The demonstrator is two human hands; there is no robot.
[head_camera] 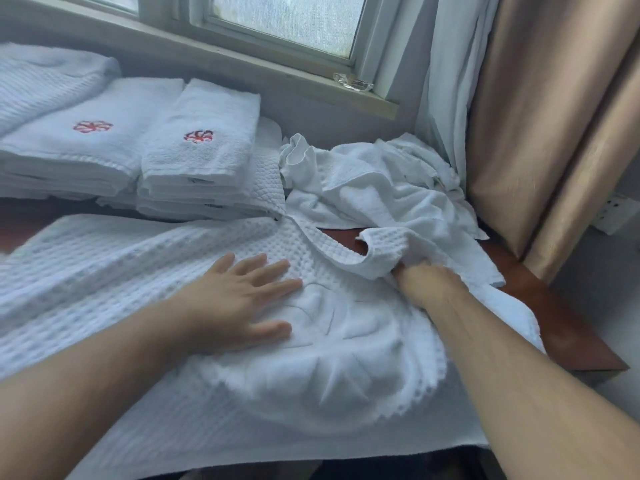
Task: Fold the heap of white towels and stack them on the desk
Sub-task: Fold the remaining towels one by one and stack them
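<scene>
A large white waffle-weave towel (145,258) lies spread across the brown desk (568,334). My left hand (242,299) presses flat on it, fingers straight and spread. My right hand (426,282) is blurred and grips a bunched corner of the waffle towel (384,251), with its fingers hidden under the cloth. A crumpled heap of white towels (381,188) sits behind, at the right. Two stacks of folded towels with red emblems (93,147) (204,150) stand at the back left.
A window sill (277,71) runs along the back with a glass ashtray (353,83) on it. White and tan curtains (540,116) hang at the right. Another folded waffle item (41,81) lies at the far left.
</scene>
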